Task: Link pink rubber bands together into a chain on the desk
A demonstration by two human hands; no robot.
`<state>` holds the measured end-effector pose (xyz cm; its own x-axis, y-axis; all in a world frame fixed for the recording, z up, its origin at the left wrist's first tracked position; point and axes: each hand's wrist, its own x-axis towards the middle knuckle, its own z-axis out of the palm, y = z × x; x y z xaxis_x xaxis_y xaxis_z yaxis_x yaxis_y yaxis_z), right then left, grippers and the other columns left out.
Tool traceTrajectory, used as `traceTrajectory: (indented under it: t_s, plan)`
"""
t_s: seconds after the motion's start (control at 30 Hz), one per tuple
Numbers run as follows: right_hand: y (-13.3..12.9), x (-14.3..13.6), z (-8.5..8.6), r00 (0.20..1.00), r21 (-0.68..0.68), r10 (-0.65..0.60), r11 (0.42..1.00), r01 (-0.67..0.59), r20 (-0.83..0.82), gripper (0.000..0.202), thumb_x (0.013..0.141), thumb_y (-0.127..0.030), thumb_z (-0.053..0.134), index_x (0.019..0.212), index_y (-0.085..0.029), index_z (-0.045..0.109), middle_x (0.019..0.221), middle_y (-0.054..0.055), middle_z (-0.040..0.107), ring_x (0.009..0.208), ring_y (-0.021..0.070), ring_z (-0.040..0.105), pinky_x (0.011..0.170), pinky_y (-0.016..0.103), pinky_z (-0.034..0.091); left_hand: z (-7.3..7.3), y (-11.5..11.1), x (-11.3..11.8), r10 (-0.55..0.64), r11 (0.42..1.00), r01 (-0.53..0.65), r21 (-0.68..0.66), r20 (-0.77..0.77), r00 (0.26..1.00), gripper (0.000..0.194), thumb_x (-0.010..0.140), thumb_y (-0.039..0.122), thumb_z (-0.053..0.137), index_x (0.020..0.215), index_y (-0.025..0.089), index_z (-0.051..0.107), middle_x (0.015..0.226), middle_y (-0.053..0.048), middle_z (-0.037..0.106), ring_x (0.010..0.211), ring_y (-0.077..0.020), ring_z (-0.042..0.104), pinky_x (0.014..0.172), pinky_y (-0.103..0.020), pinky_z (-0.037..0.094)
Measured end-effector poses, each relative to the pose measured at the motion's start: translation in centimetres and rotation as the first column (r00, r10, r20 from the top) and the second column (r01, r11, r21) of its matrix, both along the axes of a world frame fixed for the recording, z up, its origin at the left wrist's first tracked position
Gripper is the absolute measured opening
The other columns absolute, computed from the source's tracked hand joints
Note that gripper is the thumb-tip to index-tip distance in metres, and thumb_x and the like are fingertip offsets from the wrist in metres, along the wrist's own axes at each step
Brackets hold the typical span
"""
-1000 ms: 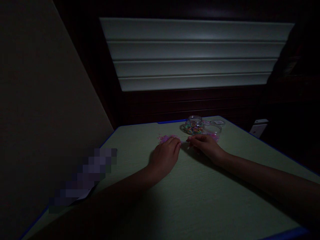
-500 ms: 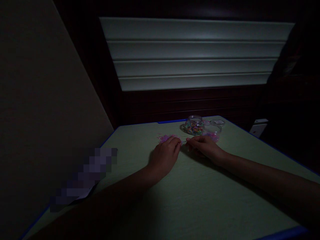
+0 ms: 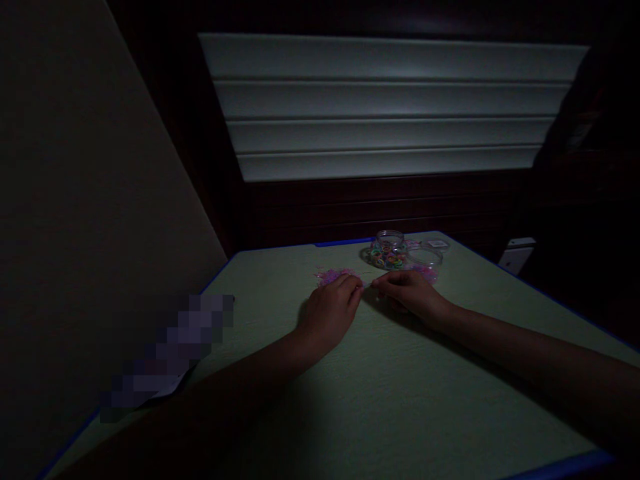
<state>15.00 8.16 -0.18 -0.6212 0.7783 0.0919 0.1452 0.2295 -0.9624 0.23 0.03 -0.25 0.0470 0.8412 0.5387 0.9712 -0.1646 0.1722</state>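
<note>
My left hand (image 3: 331, 313) rests on the pale green table (image 3: 400, 393), its fingers bent and pressed together beside a small pile of pink and purple thin pieces (image 3: 333, 275). To its right, my right hand (image 3: 413, 293) is closed in a pinch, thumb and forefinger pointing at the left fingertips. A little thin material shows in the narrow gap between both sets of fingertips, too small and dark to name. Just beyond the right hand is a clear round container (image 3: 434, 259) with pink pieces inside, partly covered by that hand.
Behind the hands stands a clear jar (image 3: 389, 253) of multicoloured rings that look like small hair ties. A clear lid (image 3: 439, 245) lies at the back right. A blurred-out flat item (image 3: 175, 353) lies along the left edge. A slatted panel (image 3: 385, 107) rises behind the table.
Both hands stay almost in place. The right fingertips have shifted very slightly, and the fine strand between the hands looks lower and less distinct than before.
</note>
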Motion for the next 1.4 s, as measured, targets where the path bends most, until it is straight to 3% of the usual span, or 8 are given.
traceTrajectory:
  t_s: [0.57, 1.03, 1.2, 1.4]
  plan:
    - [0.11, -0.06, -0.04, 1.0, 0.043, -0.015, 0.999, 0.016, -0.005, 0.031, 0.067, -0.042, 0.054, 0.077, -0.013, 0.058, 0.047, -0.004, 0.043, 0.038, 0.0041, 0.035, 0.035, 0.017, 0.024, -0.2, 0.08, -0.11, 0.003, 1.0, -0.003, -0.023, -0.001, 1.0, 0.02, 0.083, 0.027, 0.035, 0.086, 0.02, 0.053, 0.085, -0.001, 0.058, 0.074, -0.0135, 0.053, 0.064, -0.026, 0.04]
    - [0.01, -0.21, -0.08, 0.999, 0.101, -0.032, 0.994, 0.032, 0.002, 0.027, 0.066, -0.041, 0.054, 0.071, -0.015, 0.054, 0.052, -0.004, 0.045, 0.041, 0.0054, 0.037, 0.039, 0.018, 0.027, -0.31, 0.16, -0.14, 0.004, 1.0, -0.004, -0.026, 0.007, 1.0, 0.019, 0.082, 0.027, 0.034, 0.085, 0.021, 0.053, 0.083, -0.001, 0.058, 0.073, -0.0138, 0.053, 0.065, -0.026, 0.039]
    - [-0.02, -0.16, 0.03, 0.999, 0.197, -0.018, 0.98, 0.012, 0.026, 0.022, 0.071, -0.037, 0.049, 0.072, -0.015, 0.053, 0.056, -0.003, 0.048, 0.046, 0.0068, 0.041, 0.043, 0.02, 0.031, -0.35, 0.17, -0.17, 0.002, 0.999, -0.001, -0.037, 0.04, 0.999, 0.019, 0.082, 0.029, 0.036, 0.087, 0.022, 0.053, 0.084, -0.001, 0.059, 0.073, -0.0138, 0.054, 0.064, -0.026, 0.04]
    - [0.3, -0.04, 0.05, 0.999, 0.393, -0.048, 0.918, 0.045, -0.003, 0.02, 0.074, -0.031, 0.046, 0.073, -0.015, 0.057, 0.066, 0.001, 0.055, 0.057, 0.0093, 0.046, 0.053, 0.021, 0.036, -0.45, 0.26, -0.04, -0.012, 1.0, 0.013, -0.011, 0.128, 0.992, 0.022, 0.081, 0.034, 0.038, 0.095, 0.024, 0.051, 0.086, -0.001, 0.059, 0.076, -0.0136, 0.053, 0.07, -0.026, 0.042]
